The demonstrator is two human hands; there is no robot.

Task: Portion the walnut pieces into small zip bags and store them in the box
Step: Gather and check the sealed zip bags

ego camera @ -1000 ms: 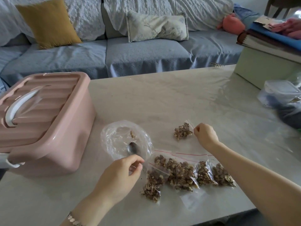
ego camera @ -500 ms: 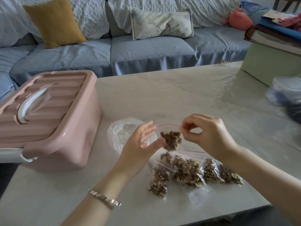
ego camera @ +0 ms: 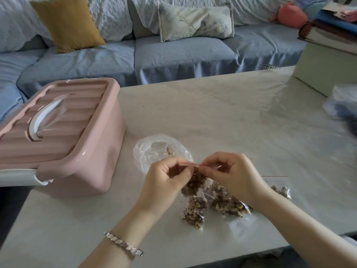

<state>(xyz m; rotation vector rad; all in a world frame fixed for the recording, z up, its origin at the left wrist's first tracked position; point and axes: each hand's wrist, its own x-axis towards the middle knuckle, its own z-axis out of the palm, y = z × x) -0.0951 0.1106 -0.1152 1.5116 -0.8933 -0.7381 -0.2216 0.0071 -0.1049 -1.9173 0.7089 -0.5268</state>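
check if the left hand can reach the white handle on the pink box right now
Probably yes, once freed: the left hand pinches the small zip bag with the right hand, but the white handle lies bare atop the pink box to its left.

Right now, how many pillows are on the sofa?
2. A yellow cushion leans at the left end of the sofa; a pale patterned pillow leans near its middle. The pink soft thing far right looks like a toy. More may be out of frame.
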